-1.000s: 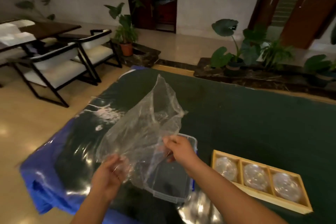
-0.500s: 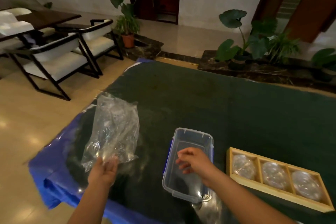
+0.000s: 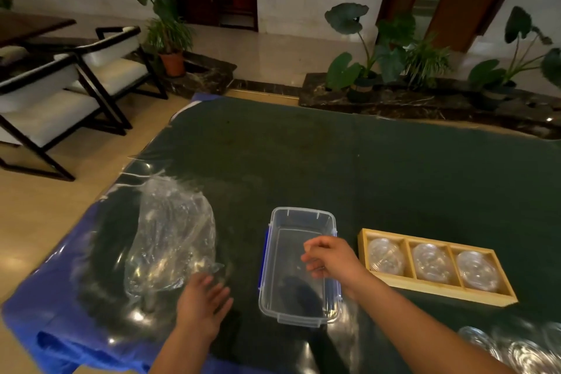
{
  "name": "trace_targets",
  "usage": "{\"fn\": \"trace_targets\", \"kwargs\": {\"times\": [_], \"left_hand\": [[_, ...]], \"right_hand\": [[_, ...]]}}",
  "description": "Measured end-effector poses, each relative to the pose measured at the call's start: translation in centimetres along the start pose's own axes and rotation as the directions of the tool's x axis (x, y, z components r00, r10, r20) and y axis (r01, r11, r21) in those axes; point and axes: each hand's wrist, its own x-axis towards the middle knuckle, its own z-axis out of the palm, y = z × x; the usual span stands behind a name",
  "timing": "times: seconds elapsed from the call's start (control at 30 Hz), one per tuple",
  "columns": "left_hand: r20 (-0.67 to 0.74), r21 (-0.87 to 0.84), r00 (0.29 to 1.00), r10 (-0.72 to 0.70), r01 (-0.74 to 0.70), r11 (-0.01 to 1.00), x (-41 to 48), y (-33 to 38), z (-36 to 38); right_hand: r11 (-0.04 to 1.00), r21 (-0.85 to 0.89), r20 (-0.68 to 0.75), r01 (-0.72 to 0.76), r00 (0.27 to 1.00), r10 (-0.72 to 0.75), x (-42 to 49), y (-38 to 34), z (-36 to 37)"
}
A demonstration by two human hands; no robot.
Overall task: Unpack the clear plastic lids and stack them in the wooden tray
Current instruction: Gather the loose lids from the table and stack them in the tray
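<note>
The left hand lies flat by the bag, the right hand loosely curled; both hold nothing. Lift the loose lids by the rim, centred into the tray.

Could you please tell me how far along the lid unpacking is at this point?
Done: all three compartments of the wooden tray hold clear lids, and the plastic bag lies crumpled on the table. In hand: nothing; the left hand is beside the bag, the right hand hovers over the clear container. Left: more lids sit at the table's near right edge, blurred.
</note>
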Motion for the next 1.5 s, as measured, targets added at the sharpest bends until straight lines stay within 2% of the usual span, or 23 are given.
{"fn": "trace_targets", "kwargs": {"times": [0.1, 0.17, 0.2, 0.23, 0.27, 0.33, 0.37, 0.43, 0.53, 0.6, 0.73, 0.87, 1.0, 1.2, 1.37, 1.5], "left_hand": [[0.094, 0.180, 0.977, 0.190, -0.205, 0.962, -0.1, -0.3, 2.1], [0.165, 0.358, 0.938, 0.306, -0.346, 0.868, 0.2, -0.5, 3.1], [0.212, 0.461, 0.904, 0.371, -0.427, 0.778, 0.3, -0.6, 3.4], [0.279, 0.578, 0.852, 0.442, -0.517, 0.631, 0.3, -0.7, 3.5], [0.366, 0.681, 0.788, 0.496, -0.589, 0.434, 0.3, -0.8, 3.7], [0.535, 0.760, 0.664, 0.523, -0.648, 0.046, 0.4, -0.9, 3.9], [0.595, 0.754, 0.624, 0.507, -0.652, -0.083, 0.2, -1.0, 4.2], [0.675, 0.712, 0.567, 0.472, -0.668, -0.217, -0.2, -1.1, 4.9], [0.727, 0.658, 0.523, 0.444, -0.714, -0.238, -1.1, -1.6, 6.2], [0.741, 0.644, 0.519, 0.426, -0.730, -0.230, -1.5, -2.0, 7.0], [0.768, 0.615, 0.522, 0.370, -0.763, -0.200, -1.9, -3.1, 8.9], [0.822, 0.548, 0.483, 0.302, -0.816, -0.184, -2.6, -4.7, 10.7], [0.851, 0.504, 0.461, 0.250, -0.851, -0.149, -3.4, -6.4, 11.6], [0.890, 0.446, 0.426, 0.165, -0.888, -0.112, -5.8, -11.0, 13.1], [0.892, 0.448, 0.452, 0.002, -0.884, -0.136, -7.8, -17.9, 15.1], [0.800, 0.580, 0.594, -0.085, -0.802, -0.147, -8.5, -24.5, 17.2]], "right_hand": [[1.000, 0.004, -0.015, 0.003, 1.000, -0.003, -0.1, -0.3, 0.1], [1.000, 0.020, -0.018, 0.009, 1.000, -0.009, -0.2, -0.5, 0.1], [1.000, 0.024, -0.018, 0.014, 1.000, -0.013, -0.2, -0.6, 0.0], [1.000, 0.023, -0.019, 0.020, 1.000, -0.019, -0.3, -0.6, -0.1], [1.000, 0.017, -0.021, 0.025, 0.999, -0.025, -0.4, -0.7, -0.3], [0.999, -0.001, -0.035, 0.041, 0.999, -0.041, -0.6, -0.7, -0.7], [0.999, -0.007, -0.044, 0.054, 0.998, -0.054, -0.7, -0.7, -0.9], [0.997, 0.000, -0.057, 0.082, 0.995, -0.082, -0.9, -0.8, -1.4], [0.993, 0.010, -0.091, 0.119, 0.989, -0.117, -1.7, -1.1, -2.2], [0.991, 0.038, -0.127, 0.128, 0.984, -0.122, -2.4, -1.1, -2.8], [0.983, 0.127, -0.184, 0.131, 0.977, -0.106, -4.3, -0.8, -3.9], [0.980, 0.147, -0.285, 0.135, 0.955, -0.089, -6.7, 0.1, -5.1], [0.964, 0.230, -0.324, 0.132, 0.945, -0.052, -8.7, 1.4, -6.2], [0.958, 0.256, -0.416, 0.128, 0.909, -0.010, -11.8, 5.3, -10.8], [0.945, 0.305, -0.484, 0.123, 0.874, 0.042, -13.6, 9.9, -16.7], [0.959, 0.282, -0.525, 0.044, 0.843, 0.115, -15.2, 14.9, -22.3]]}}
